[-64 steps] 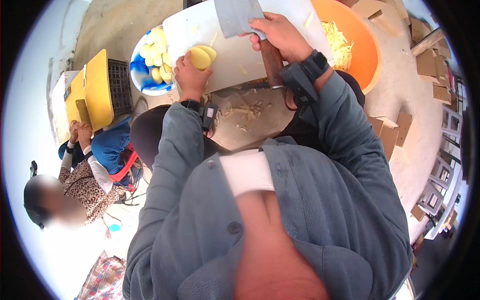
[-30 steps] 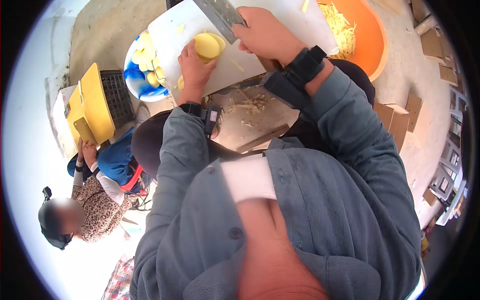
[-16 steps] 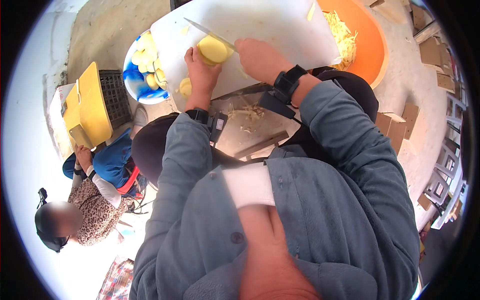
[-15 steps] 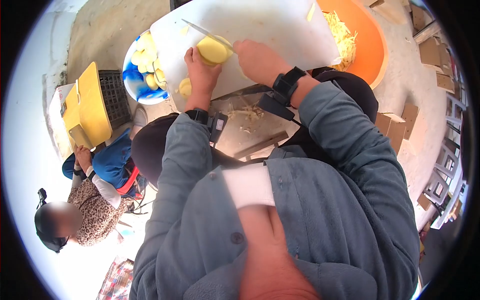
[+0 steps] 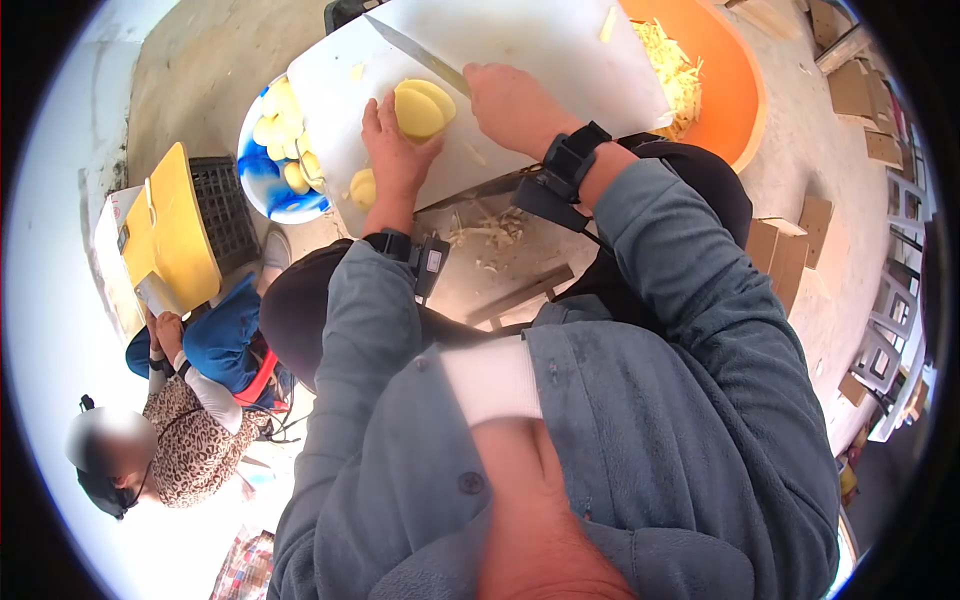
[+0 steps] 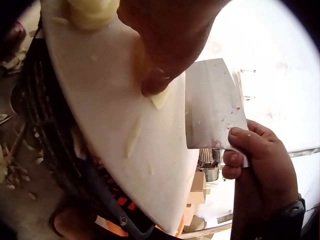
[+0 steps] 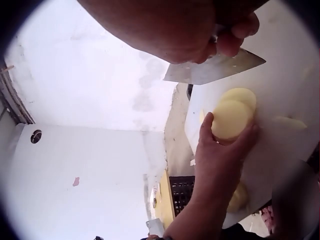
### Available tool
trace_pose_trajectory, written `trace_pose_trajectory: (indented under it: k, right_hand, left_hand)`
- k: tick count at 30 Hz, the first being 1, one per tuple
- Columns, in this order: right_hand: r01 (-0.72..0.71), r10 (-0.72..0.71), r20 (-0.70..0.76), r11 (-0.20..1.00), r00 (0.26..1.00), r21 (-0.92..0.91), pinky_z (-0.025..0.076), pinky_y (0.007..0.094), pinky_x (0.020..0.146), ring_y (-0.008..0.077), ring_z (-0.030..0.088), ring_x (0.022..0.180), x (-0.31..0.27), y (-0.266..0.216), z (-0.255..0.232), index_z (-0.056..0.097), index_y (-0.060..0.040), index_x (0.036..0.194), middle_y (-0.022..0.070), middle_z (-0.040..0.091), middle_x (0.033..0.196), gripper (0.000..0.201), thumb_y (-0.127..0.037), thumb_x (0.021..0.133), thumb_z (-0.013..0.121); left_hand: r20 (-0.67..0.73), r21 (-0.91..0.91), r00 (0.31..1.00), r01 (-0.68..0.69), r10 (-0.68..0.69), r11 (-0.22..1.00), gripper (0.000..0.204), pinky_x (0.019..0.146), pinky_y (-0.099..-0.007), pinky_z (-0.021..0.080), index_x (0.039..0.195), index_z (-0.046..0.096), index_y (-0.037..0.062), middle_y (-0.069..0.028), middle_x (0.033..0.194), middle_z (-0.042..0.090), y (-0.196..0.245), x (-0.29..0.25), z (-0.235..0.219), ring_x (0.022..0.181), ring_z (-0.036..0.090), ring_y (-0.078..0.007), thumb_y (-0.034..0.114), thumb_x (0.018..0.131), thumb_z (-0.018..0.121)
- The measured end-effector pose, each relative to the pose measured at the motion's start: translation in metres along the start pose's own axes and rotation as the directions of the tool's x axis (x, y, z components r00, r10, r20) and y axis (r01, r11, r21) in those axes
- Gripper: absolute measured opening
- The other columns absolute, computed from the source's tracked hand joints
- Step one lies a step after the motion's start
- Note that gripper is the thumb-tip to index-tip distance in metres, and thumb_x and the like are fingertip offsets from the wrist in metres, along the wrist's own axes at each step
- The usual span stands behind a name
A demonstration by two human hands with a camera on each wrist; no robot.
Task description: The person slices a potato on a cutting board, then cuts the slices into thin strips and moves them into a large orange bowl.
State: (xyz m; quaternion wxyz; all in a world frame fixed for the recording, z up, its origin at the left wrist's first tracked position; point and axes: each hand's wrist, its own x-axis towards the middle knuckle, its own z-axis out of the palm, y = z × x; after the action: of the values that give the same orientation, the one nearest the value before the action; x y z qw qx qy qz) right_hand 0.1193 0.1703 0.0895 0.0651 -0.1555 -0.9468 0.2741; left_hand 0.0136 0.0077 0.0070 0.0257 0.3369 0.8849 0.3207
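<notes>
On the white cutting board (image 5: 500, 50) my left hand (image 5: 395, 158) holds a peeled potato (image 5: 422, 112), fingers on its far side and thumb on the near side. A cut slice (image 7: 242, 95) overlaps the potato's flat face in the right wrist view. My right hand (image 5: 512, 105) grips a cleaver (image 6: 212, 105) by its dark wooden handle, thumb against the blade. Seen from the head, the blade is nearly edge-on, just beyond the potato and apart from it. Another potato piece (image 5: 362, 190) lies beside my left wrist.
A blue-and-white basin (image 5: 290, 205) of peeled potatoes stands left of the board. An orange tub (image 5: 735, 100) with potato shreds (image 5: 675, 80) is on the right. Thin potato strips (image 6: 133, 137) lie on the board. Another person (image 5: 195, 440) sits at a yellow board (image 5: 175, 225).
The cleaver turned from broadside to edge-on and came down over the potato. Now its blade has risen off the potato. My left hand keeps holding the potato.
</notes>
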Motion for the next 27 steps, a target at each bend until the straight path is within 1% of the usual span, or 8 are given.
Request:
trace_pose_trajectory:
  k: [2,4,7,11,14,16,19,27]
  right_hand:
    - [0.009,-0.009,-0.030,1.000,1.000,-0.002,0.051,0.0474,0.074,0.0415,0.062,0.083,-0.002,0.006,0.005,0.054,0.0009,0.091,0.0235,0.063,0.086,0.009,-0.005,0.085,0.050]
    - [-0.031,0.034,0.069,0.999,0.997,-0.039,0.052,0.0468,0.075,0.0406,0.063,0.084,-0.006,0.009,0.008,0.055,0.0004,0.097,0.0237,0.062,0.093,0.015,-0.004,0.084,0.049]
    - [-0.018,0.019,0.039,0.999,0.999,-0.036,0.052,0.0464,0.073,0.0403,0.064,0.083,-0.013,0.023,0.034,0.053,-0.0005,0.100,0.0229,0.062,0.094,0.016,-0.004,0.084,0.050]
    - [-0.007,0.014,0.092,0.997,0.996,-0.071,0.052,0.0464,0.072,0.0395,0.064,0.083,-0.020,0.014,0.026,0.052,-0.0017,0.102,0.0221,0.061,0.094,0.018,-0.004,0.084,0.050]
    - [0.036,-0.031,0.095,0.998,0.995,-0.051,0.052,0.0471,0.073,0.0410,0.064,0.083,-0.021,0.014,0.029,0.053,-0.0008,0.099,0.0230,0.061,0.093,0.016,-0.004,0.084,0.050]
    - [-0.020,0.012,0.082,0.994,0.997,0.106,0.051,0.0475,0.075,0.0423,0.062,0.085,-0.017,0.017,0.037,0.054,0.0006,0.096,0.0241,0.062,0.091,0.014,-0.005,0.084,0.051]
    - [-0.004,-0.003,0.043,0.986,0.999,0.164,0.046,0.0506,0.076,0.0447,0.058,0.085,-0.018,0.016,0.041,0.052,0.0041,0.093,0.0266,0.060,0.085,0.013,-0.007,0.086,0.049]
    - [-0.068,0.052,0.165,0.993,0.985,0.094,0.049,0.0489,0.077,0.0437,0.061,0.088,-0.013,0.006,0.035,0.051,0.0029,0.101,0.0281,0.062,0.088,0.020,-0.003,0.082,0.052]
  left_hand:
    - [0.013,0.009,1.000,0.007,-0.008,1.000,0.091,0.107,-0.0468,0.035,0.139,0.040,0.0035,-0.0255,0.138,0.038,0.000,0.000,0.000,0.127,0.037,-0.0428,0.018,0.060,0.082]
    - [0.025,0.019,1.000,0.015,-0.016,1.000,0.090,0.107,-0.0467,0.035,0.138,0.041,0.0043,-0.0246,0.137,0.040,-0.001,0.001,0.001,0.127,0.038,-0.0421,0.018,0.059,0.082]
    - [0.004,0.001,1.000,-0.007,0.007,1.000,0.088,0.106,-0.0464,0.035,0.137,0.042,0.0045,-0.0234,0.137,0.041,-0.003,0.001,0.002,0.125,0.039,-0.0413,0.018,0.060,0.082]
    - [0.002,-0.011,1.000,0.018,-0.018,1.000,0.088,0.106,-0.0459,0.036,0.137,0.042,0.0044,-0.0232,0.138,0.040,0.000,-0.001,0.002,0.125,0.039,-0.0407,0.018,0.060,0.082]
    - [0.002,-0.033,0.999,0.033,-0.033,0.999,0.088,0.107,-0.0450,0.035,0.137,0.042,0.0048,-0.0228,0.139,0.040,0.002,-0.003,0.004,0.127,0.039,-0.0398,0.019,0.061,0.083]
    - [0.002,-0.044,0.999,0.038,-0.038,0.998,0.088,0.108,-0.0443,0.034,0.138,0.043,0.0053,-0.0222,0.140,0.040,0.001,-0.004,0.006,0.128,0.039,-0.0389,0.019,0.061,0.084]
    - [-0.010,-0.069,1.000,-0.008,0.008,0.998,0.088,0.109,-0.0441,0.034,0.138,0.042,0.0051,-0.0233,0.142,0.038,-0.003,-0.005,0.009,0.130,0.038,-0.0401,0.019,0.062,0.083]
    - [-0.013,-0.036,1.000,-0.013,0.013,0.999,0.086,0.108,-0.0446,0.034,0.138,0.043,0.0052,-0.0232,0.141,0.040,-0.003,-0.006,0.009,0.129,0.038,-0.0406,0.022,0.064,0.082]
